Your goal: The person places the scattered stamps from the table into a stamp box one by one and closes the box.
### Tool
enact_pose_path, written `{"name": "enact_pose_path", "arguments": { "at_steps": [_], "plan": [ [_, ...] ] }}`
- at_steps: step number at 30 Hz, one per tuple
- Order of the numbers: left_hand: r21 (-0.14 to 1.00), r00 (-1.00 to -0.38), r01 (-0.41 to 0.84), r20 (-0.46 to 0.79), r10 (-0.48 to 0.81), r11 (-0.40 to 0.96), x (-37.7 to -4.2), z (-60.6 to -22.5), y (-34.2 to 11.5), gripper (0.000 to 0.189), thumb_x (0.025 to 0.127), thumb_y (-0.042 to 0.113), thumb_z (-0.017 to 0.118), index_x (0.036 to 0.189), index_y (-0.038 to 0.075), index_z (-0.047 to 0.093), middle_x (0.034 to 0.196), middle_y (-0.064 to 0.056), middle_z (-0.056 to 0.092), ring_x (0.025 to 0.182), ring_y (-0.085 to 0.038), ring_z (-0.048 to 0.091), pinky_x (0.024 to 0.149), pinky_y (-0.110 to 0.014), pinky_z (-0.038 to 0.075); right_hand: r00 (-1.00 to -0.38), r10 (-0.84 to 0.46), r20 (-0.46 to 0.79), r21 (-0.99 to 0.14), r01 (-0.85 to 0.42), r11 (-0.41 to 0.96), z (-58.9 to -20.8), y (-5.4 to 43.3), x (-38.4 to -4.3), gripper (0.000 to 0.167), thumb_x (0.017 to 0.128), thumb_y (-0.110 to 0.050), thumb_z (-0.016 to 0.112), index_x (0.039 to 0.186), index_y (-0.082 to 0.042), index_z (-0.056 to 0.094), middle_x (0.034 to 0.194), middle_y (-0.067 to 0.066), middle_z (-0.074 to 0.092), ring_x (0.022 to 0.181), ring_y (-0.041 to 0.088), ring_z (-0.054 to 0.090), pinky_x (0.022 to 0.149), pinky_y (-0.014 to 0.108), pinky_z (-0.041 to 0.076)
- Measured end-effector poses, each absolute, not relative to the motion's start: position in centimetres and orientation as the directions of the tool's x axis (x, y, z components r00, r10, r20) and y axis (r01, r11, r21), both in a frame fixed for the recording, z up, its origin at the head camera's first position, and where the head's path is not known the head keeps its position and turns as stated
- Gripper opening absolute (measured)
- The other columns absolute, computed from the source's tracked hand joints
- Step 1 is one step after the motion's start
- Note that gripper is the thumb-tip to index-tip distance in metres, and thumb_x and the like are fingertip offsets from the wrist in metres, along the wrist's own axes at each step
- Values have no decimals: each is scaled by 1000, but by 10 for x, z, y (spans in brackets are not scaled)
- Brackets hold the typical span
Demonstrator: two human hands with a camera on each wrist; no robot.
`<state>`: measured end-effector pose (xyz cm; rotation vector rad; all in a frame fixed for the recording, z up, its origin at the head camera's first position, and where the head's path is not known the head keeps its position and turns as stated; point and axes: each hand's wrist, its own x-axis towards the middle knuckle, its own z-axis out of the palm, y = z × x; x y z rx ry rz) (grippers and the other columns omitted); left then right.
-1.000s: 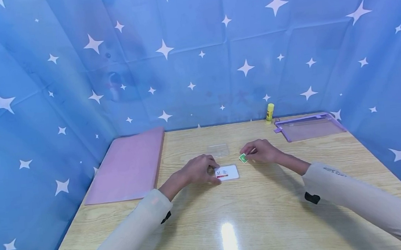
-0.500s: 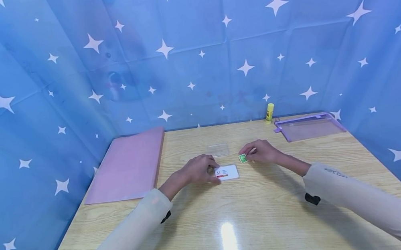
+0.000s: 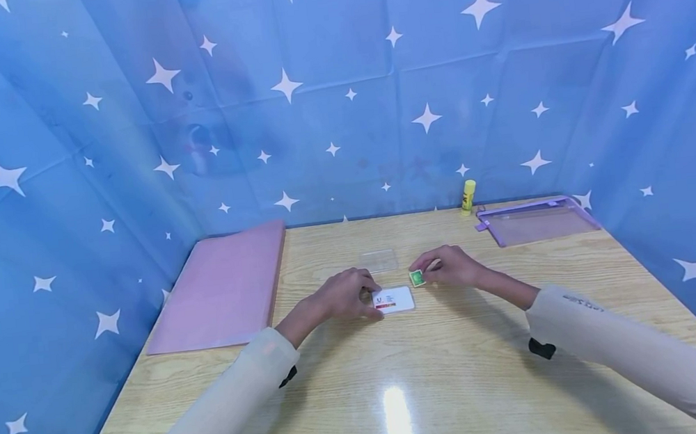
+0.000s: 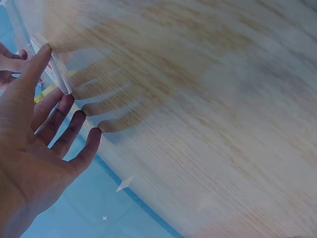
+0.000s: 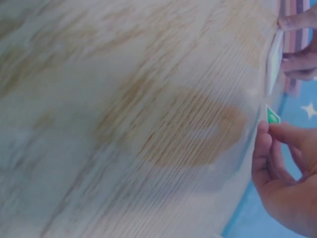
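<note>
Left hand [image 3: 348,294] grips a white card [image 3: 403,299], right hand [image 3: 451,266] pinches a green square [image 3: 417,278].
Glossy wood-grained surface [image 3: 340,392]; smooth pink folder [image 3: 223,292] toward its back-left corner, filmy purple-edged pouch [image 3: 537,223] toward its back-right. About midway between the side edges sits the round-cornered card; partway along, I'd say: both pieces in hand, the thin square not yet touching it.

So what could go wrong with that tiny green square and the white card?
The right hand pinches the green square near its edge with just the fingertips, so it might slip out and drop.

The left hand holds the white card at one end, so a bump at the free end might twist it.

The see-through sheet lies just beyond both hands and is hard to spot, so fingers might knock it.
</note>
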<state>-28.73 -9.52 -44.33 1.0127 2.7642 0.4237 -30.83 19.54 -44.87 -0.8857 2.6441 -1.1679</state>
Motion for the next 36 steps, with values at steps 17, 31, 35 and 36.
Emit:
{"name": "enact_pose_path", "arguments": {
  "at_steps": [17, 31, 35, 36],
  "plan": [
    [318, -748, 617, -48, 662, 720, -288, -445, -96, 59, 84, 46, 87, 131, 14, 74, 118, 4, 67, 93, -11, 55, 79, -26, 47, -812, -571, 120, -720, -467, 513, -445, 182, -298, 25, 90, 8, 73, 115, 5, 75, 113, 20, 75, 100, 36, 74, 77, 33, 61],
    [316, -736, 632, -39, 676, 707, -291, -443, -96, 60, 84, 46, 87, 131, 13, 73, 120, 2, 67, 94, -11, 57, 79, -25, 48, -817, -568, 96, -742, -440, 506, -446, 169, -291, 19, 92, 4, 73, 111, 6, 75, 107, 20, 76, 91, 32, 76, 68, 27, 58],
    [322, -736, 630, -42, 675, 707, -290, -442, -96, 59, 84, 46, 87, 131, 13, 74, 118, 3, 67, 94, -11, 56, 79, -26, 47, -813, -572, 109, -719, -462, 520, -448, 167, -290, 18, 91, 5, 73, 109, 6, 76, 103, 19, 77, 86, 31, 76, 69, 26, 58],
    [323, -738, 627, -44, 673, 709, -290, -442, -96, 59, 84, 46, 87, 131, 13, 74, 118, 3, 67, 94, -11, 56, 79, -26, 47, -812, -573, 114, -712, -469, 523, -448, 167, -290, 18, 91, 5, 73, 109, 5, 76, 102, 19, 77, 85, 30, 76, 69, 26, 58]
  ]
}}
